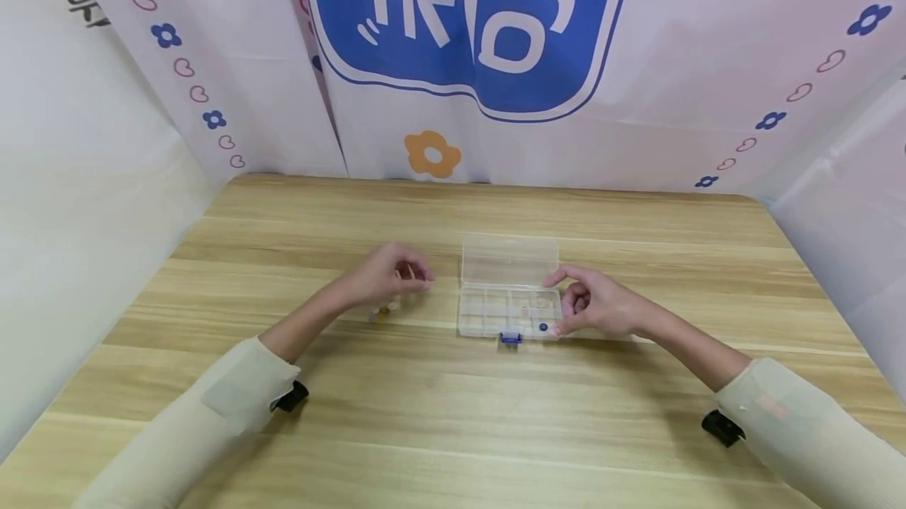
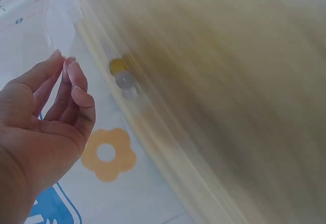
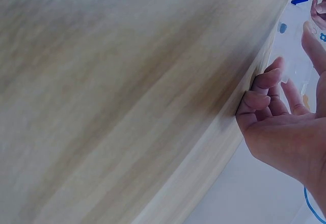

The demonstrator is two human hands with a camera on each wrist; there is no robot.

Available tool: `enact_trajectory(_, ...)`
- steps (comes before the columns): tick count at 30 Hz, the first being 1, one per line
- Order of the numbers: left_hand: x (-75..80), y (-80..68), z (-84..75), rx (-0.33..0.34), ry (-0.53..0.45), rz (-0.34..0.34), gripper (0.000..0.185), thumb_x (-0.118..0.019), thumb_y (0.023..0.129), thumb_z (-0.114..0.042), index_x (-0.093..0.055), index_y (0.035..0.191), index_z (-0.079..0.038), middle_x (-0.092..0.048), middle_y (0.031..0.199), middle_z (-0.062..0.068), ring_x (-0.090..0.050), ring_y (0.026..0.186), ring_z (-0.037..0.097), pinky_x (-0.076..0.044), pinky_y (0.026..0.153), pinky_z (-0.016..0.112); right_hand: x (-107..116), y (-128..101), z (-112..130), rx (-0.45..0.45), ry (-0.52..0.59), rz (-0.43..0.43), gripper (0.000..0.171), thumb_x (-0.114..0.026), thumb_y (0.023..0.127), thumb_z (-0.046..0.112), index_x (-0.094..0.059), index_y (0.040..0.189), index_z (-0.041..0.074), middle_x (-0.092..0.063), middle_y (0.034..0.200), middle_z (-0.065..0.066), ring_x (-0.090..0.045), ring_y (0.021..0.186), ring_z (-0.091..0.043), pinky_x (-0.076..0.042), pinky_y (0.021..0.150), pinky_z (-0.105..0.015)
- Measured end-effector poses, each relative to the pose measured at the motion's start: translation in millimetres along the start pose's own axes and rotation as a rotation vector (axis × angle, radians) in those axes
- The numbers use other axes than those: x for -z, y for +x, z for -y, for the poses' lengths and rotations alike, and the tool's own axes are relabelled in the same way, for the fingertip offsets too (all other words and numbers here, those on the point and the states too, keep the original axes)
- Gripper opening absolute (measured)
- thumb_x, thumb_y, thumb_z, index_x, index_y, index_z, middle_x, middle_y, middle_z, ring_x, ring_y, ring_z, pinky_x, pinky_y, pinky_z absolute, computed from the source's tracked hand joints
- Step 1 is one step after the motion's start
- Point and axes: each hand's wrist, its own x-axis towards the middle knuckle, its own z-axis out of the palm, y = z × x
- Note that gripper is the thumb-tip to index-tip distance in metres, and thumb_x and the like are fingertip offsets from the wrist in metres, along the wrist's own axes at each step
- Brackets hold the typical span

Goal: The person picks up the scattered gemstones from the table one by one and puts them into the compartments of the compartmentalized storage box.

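Note:
A clear plastic compartment box (image 1: 484, 336) lies with its lid (image 1: 510, 261) swung back and its blue latch (image 1: 510, 338) at the front. My right hand (image 1: 602, 300) holds its right end, thumb at the front corner and index finger near the hinge. One compartment there holds a small dark blue round piece (image 1: 543, 327). Left of the box, my left hand (image 1: 385, 273) is raised above the table, thumb and fingertips together; whether something tiny is pinched between them I cannot tell. Below it lie small round pieces, yellow (image 2: 117, 65), grey (image 2: 124, 79) and clear (image 2: 130, 93).
The wooden table (image 1: 453, 422) runs back to a white printed cloth (image 1: 679, 100) hanging behind it. White sheets also stand at the left and right sides. A black band (image 1: 290, 396) shows at the left sleeve, another (image 1: 722, 428) at the right.

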Motion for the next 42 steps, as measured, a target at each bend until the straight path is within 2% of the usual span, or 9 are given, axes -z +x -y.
enact_trajectory(9, 9.1, -13.5, 14.2, 0.019, 0.040, -0.001, 0.006, -0.075, 0.092, 0.003, -0.075, 0.097, 0.007, -0.073, 0.087, 0.009, -0.062, 0.072, 0.016, -0.052, 0.064, 0.023, 1, 0, -1, 0.004, -0.007, -0.001, 0.065, -0.085, 0.083, 0.001, -0.048, 0.135, -0.010, -0.061, 0.078, -0.007, -0.051, 0.069, -0.013, -0.046, 0.065, -0.022)
enact_trajectory(20, 13.8, -23.3, 24.5, 0.047, 0.078, 0.037, 0.007, -0.081, 0.086, 0.003, -0.075, 0.089, -0.001, -0.072, 0.086, 0.004, -0.063, 0.074, 0.016, -0.053, 0.067, 0.025, 1, 2, -3, 0.013, -0.020, 0.000, 0.064, -0.085, 0.083, 0.002, -0.049, 0.135, -0.009, -0.061, 0.077, -0.007, -0.051, 0.069, -0.014, -0.045, 0.065, -0.022)
enact_trajectory(24, 13.2, -24.2, 26.1, 0.068, 0.100, 0.052, 0.008, -0.083, 0.086, -0.001, -0.075, 0.089, -0.002, -0.072, 0.085, 0.002, -0.061, 0.073, 0.015, -0.051, 0.066, 0.024, 1, 3, -3, 0.012, -0.018, -0.001, 0.064, -0.085, 0.083, 0.002, -0.049, 0.134, -0.009, -0.062, 0.077, -0.007, -0.052, 0.069, -0.013, -0.046, 0.065, -0.022)
enact_trajectory(31, 13.9, -25.1, 25.8, 0.079, 0.081, 0.079, 0.010, -0.084, 0.085, -0.001, -0.074, 0.087, -0.001, -0.071, 0.082, 0.002, -0.062, 0.072, 0.015, -0.052, 0.065, 0.024, 2, 2, -2, 0.013, -0.015, -0.002, 0.063, -0.085, 0.083, 0.002, -0.049, 0.134, -0.010, -0.061, 0.077, -0.007, -0.051, 0.069, -0.013, -0.045, 0.065, -0.022)
enact_trajectory(42, 13.4, -24.5, 28.2, 0.055, 0.105, 0.095, 0.009, -0.081, 0.087, 0.000, -0.074, 0.084, -0.004, -0.071, 0.080, 0.001, -0.060, 0.070, 0.013, -0.051, 0.063, 0.025, 1, 2, -3, 0.016, -0.023, -0.004, 0.064, -0.086, 0.083, 0.003, -0.049, 0.134, -0.010, -0.061, 0.076, -0.005, -0.050, 0.069, -0.013, -0.044, 0.065, -0.022)
